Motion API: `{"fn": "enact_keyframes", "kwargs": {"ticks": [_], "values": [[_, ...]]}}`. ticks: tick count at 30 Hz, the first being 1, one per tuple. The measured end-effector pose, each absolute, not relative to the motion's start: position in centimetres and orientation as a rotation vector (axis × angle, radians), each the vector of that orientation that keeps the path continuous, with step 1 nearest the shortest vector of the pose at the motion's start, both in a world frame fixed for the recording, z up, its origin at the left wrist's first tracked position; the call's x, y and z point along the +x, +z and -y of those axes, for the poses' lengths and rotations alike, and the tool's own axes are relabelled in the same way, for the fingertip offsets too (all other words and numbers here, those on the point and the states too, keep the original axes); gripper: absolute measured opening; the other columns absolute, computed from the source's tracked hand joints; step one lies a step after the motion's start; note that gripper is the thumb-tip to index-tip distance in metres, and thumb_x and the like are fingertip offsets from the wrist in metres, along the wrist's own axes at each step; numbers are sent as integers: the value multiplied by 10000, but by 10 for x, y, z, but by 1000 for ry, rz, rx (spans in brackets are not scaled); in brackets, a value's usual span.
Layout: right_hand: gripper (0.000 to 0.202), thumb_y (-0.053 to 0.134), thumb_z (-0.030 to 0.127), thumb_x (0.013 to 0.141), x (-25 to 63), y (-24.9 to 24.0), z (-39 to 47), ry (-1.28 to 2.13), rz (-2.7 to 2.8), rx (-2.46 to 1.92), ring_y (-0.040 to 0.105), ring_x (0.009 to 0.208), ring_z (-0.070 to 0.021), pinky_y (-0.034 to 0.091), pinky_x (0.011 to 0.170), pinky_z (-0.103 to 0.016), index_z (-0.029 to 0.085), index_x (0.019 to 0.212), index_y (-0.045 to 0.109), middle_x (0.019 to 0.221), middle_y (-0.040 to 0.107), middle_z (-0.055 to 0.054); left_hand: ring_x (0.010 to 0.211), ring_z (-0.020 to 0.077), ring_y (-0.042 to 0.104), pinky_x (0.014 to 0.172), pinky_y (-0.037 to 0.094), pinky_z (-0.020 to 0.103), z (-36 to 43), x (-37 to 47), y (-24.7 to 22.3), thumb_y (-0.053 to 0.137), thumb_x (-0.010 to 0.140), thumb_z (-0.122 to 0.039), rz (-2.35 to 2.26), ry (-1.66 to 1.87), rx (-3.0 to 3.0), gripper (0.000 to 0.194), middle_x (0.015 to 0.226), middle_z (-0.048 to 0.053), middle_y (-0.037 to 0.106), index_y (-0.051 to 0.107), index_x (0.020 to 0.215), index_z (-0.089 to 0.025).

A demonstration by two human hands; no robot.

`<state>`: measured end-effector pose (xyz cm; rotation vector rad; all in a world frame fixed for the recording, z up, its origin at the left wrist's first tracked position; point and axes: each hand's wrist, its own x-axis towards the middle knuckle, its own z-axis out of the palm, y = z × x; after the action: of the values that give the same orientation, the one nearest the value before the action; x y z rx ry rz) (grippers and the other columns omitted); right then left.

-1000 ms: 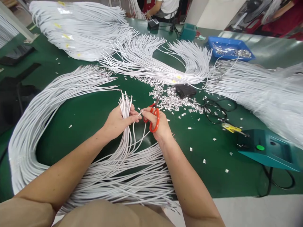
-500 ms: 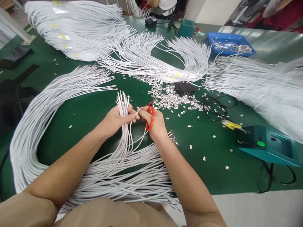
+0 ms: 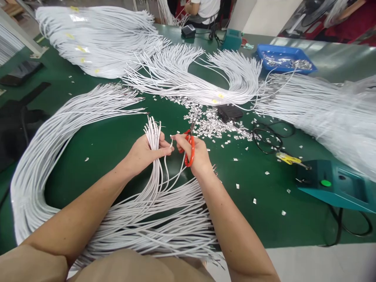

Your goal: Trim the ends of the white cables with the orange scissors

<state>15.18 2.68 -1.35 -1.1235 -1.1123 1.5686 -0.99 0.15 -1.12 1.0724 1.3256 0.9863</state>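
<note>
A bunch of white cables (image 3: 154, 135) stands upright in my left hand (image 3: 143, 152), which is closed around it. One single cable end (image 3: 171, 143) sticks out by the left thumb and fingertips. My right hand (image 3: 197, 154) holds red-handled scissors (image 3: 190, 150), their blades pointing away from me. The right thumb and forefinger are pinched close to the single cable end; whether they touch it I cannot tell. Below both hands, more white cables (image 3: 164, 223) lie across the table's near edge and curve round on the left.
Small silver foil pieces (image 3: 211, 123) are scattered beyond my hands, around a black block (image 3: 230, 112). A blue tray (image 3: 286, 51) holds more pieces. Yellow-handled snips (image 3: 288, 158) lie by a teal machine (image 3: 335, 184) at right. Large cable bundles (image 3: 96, 43) lie at the back. A person (image 3: 205, 9) sits beyond.
My right hand, with the scissors, has shifted slightly right, away from my left hand. The single cable end now points more upright. The whole view has tilted slightly.
</note>
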Motion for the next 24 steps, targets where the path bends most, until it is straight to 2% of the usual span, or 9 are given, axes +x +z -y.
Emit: {"fn": "enact_keyframes", "kwargs": {"ticks": [4, 8, 9, 12, 14, 19, 24], "values": [[223, 672, 394, 742, 150, -11, -24, 1615, 1153, -1111, 502, 625, -109, 408, 644, -255, 174, 709, 696, 658, 602, 9, 744, 169, 658, 766, 494, 316, -1, -10, -12, 802, 665, -297, -1285, 993, 1118, 372, 767, -12, 683, 580, 945, -193], [164, 608, 318, 783, 158, -14, -27, 1263, 1482, -1342, 509, 641, -115, 381, 626, -252, 176, 746, 680, 706, 622, 2, 718, 146, 611, 646, 461, 260, -2, -13, -13, 753, 733, -308, -1194, 986, 1123, 465, 769, -25, 630, 596, 1167, -242], [146, 600, 294, 784, 161, -15, -28, 1132, 1642, -1379, 506, 646, -118, 367, 618, -251, 176, 724, 662, 714, 620, -1, 725, 144, 603, 619, 448, 248, -2, -13, -13, 746, 742, -310, -1188, 976, 1125, 434, 787, -18, 627, 614, 1150, -243], [166, 570, 232, 794, 168, -20, -30, 726, 2073, -1390, 463, 634, -119, 312, 591, -257, 175, 639, 589, 691, 581, -6, 824, 165, 607, 611, 434, 235, -4, -16, -14, 741, 751, -319, -1215, 965, 1189, 209, 863, 25, 643, 691, 911, -196], [181, 546, 201, 804, 171, -23, -30, 513, 2232, -1374, 445, 632, -121, 290, 594, -265, 174, 628, 576, 685, 567, -11, 854, 175, 611, 631, 435, 239, -4, -17, -14, 739, 755, -332, -1244, 950, 1225, 183, 871, 37, 653, 705, 859, -185], [207, 523, 214, 847, 174, -22, -30, 273, 2424, -1417, 463, 649, -136, 286, 616, -278, 169, 673, 627, 693, 579, -30, 730, 151, 611, 641, 441, 263, -5, -19, -11, 747, 745, -363, -1310, 890, 1221, 408, 845, 23, 673, 688, 1119, -208], [275, 480, 235, 902, 177, -18, -31, 83, 2566, -1418, 506, 702, -169, 300, 660, -306, 146, 734, 678, 712, 608, -68, 707, 145, 623, 657, 454, 276, -5, -21, -7, 749, 736, -361, -1395, 834, 1253, 457, 919, 35, 698, 682, 1161, -208]]}}
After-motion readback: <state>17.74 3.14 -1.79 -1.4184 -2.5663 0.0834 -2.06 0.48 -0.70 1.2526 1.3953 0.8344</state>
